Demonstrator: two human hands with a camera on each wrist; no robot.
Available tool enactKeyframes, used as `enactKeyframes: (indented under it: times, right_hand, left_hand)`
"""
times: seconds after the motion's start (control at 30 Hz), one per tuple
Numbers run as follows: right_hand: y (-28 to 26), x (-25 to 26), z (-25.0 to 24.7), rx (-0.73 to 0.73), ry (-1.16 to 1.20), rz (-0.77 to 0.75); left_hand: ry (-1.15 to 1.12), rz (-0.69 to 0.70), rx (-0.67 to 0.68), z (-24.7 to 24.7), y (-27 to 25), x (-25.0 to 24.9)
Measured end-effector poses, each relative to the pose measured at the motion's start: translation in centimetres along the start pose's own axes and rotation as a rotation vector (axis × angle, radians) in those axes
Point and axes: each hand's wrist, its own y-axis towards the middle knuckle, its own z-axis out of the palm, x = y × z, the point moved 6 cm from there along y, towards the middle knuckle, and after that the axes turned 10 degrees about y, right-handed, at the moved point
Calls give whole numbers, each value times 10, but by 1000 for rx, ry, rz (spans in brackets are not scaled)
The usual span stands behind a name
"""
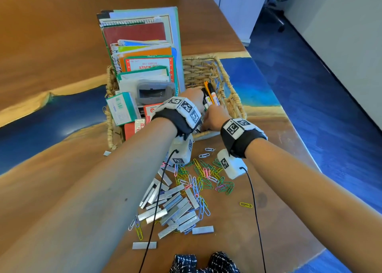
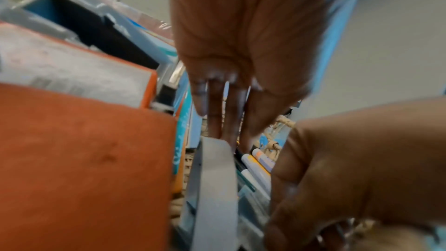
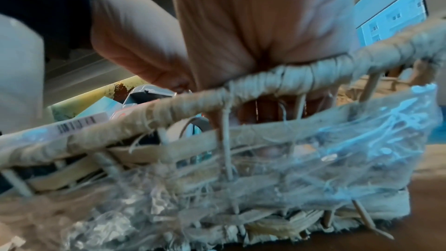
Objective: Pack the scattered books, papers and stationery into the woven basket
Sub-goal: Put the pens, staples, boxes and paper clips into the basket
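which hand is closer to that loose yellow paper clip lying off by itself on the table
Right. The right hand is in the basket, above the yellow paper clip; the left hand sits further away.

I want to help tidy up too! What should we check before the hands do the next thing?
1. Books and notebooks standing in the woven basket: ok.
2. Markers inside the basket: ok.
3. Paper clips packed: not ok, lying on the table.
4. Staple strips packed: not ok, on the table too.
5. Left hand free: ok, fingers straight in the basket.
6. Right hand free: cannot tell, fingers hidden behind the rim.
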Motion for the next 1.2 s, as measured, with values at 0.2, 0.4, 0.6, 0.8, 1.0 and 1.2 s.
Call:
enactKeyframes:
  times: [0.2,0.4,0.6,0.8,1.0,1.2]
  right_hand:
    - [6,-5,0,-14,41,-3]
    - [5,-6,-2,-29,77,-3]
    - [-3,-3,-10,-67,34,-70]
    - [3,3,-3,66,-90,-140]
    - [-6,-1,-9,-151,97,-163]
    - [-70,7,-10,-431,431,-380]
  left_hand:
    - [280,21,40,10,-5,7]
    - [549,4,130,28,-6,4]
    - [580,47,222,36,-10,3]
    - [509,10,206,47,-12,7]
    - [268,80,90,24,-23,2]
    - [-228,43,-279,4,-52,36]
